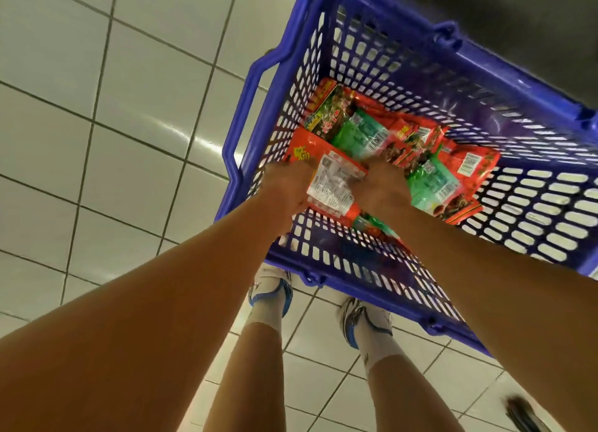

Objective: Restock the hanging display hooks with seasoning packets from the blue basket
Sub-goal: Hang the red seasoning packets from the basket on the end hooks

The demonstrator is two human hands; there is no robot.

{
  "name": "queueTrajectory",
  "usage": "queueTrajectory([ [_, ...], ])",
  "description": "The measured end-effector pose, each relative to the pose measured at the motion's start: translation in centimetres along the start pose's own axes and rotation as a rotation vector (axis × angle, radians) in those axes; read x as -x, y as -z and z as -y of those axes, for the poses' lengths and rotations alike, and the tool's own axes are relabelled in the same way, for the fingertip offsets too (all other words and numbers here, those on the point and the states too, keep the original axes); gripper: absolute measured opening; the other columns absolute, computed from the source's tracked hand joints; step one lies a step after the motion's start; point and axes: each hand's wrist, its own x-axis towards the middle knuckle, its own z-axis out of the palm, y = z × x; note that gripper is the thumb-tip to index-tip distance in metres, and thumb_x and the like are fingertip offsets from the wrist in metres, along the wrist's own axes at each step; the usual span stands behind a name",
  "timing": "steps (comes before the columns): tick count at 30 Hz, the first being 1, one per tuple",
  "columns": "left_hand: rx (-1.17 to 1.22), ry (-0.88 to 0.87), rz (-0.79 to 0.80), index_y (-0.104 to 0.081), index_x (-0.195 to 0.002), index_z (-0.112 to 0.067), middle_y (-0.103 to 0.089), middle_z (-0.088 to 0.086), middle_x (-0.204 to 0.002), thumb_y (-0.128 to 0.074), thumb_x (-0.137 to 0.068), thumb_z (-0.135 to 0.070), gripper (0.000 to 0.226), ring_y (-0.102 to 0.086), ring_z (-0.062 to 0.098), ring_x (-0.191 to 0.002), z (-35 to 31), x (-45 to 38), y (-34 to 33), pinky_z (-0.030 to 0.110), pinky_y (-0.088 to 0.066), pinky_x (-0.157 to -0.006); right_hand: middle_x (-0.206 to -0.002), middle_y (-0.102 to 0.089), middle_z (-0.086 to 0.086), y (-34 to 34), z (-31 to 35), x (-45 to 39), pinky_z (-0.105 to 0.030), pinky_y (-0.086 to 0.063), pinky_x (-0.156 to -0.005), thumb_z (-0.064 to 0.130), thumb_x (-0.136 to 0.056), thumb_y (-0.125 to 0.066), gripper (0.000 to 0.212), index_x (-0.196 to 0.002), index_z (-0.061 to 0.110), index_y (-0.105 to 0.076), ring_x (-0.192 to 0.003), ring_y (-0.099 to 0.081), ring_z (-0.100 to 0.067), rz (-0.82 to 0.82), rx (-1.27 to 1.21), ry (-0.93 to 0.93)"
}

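Blue basket (246, 114) on tiled floor, rigid plastic lattice. Inside it, loose heap of seasoning packets (430, 172): light, floppy, slick film; take each by flat top edge. Your left hand (284, 189) grips red packet (326, 179) at basket's near-left corner. Right hand (382, 189) beside it presses into heap, grasp unclear.

Both bare arms reach straight down; left hand (286, 189) and right hand (382, 189) close together, fingers curled.
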Motion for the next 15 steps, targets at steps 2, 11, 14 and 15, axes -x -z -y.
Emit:
queueTrajectory([
  [2, 0.049, 0.056, 0.124, -0.053, -0.135, -0.015, -0.068, 0.012, -0.123, -0.072, -0.089, -0.048, 0.059, -0.068, 0.032, -0.109, -0.1, 0.1, -0.1, 0.047, -0.059, -0.092, -0.084, -0.062, 0.005, 0.2, 1.0, 1.9, -0.031, -0.054, -0.060, 0.011, -0.093, -0.066, 0.015, -0.101, 0.023, -0.061, -0.069, -0.058, -0.011, 0.100, -0.119, 0.301],
  [11, -0.268, -0.083, -0.161, -0.061, -0.123, 0.001, -0.067, 0.019, -0.112, -0.058, -0.096, -0.017, 0.032, -0.063, 0.028, -0.091, 2.0, -0.5, -0.1, 0.039, -0.058, -0.085, -0.141, -0.052, -0.006, 1.3, 0.3, 0.0, -0.038, -0.051, -0.098, 0.034, -0.094, -0.065, 0.047, -0.137, 0.023, -0.050, -0.129, -0.053, -0.026, -0.065, 0.000, 0.256],
  [14, -0.258, -0.086, -0.158, -0.059, -0.106, -0.008, -0.067, 0.012, -0.101, -0.052, -0.096, -0.011, 0.013, -0.068, 0.025, -0.084, 2.6, -0.3, -0.1, 0.040, -0.061, -0.073, -0.167, 0.009, -0.020, -1.4, 0.1, -2.1, -0.059, -0.019, -0.122, 0.050, -0.086, -0.071, 0.108, -0.160, 0.017, 0.001, -0.154, 0.006, -0.042, -0.007, 0.446, 0.279],
  [15, -0.265, -0.095, -0.156, -0.057, -0.102, -0.009, -0.068, 0.014, -0.102, -0.050, -0.096, -0.011, 0.009, -0.070, 0.028, -0.088, 2.7, -0.1, -0.2, 0.044, -0.062, -0.079, -0.164, 0.025, -0.021, -2.3, -0.1, -2.4, -0.059, -0.010, -0.123, 0.053, -0.085, -0.071, 0.118, -0.158, 0.019, 0.015, -0.152, 0.018, -0.042, 0.010, 0.540, 0.283],
])
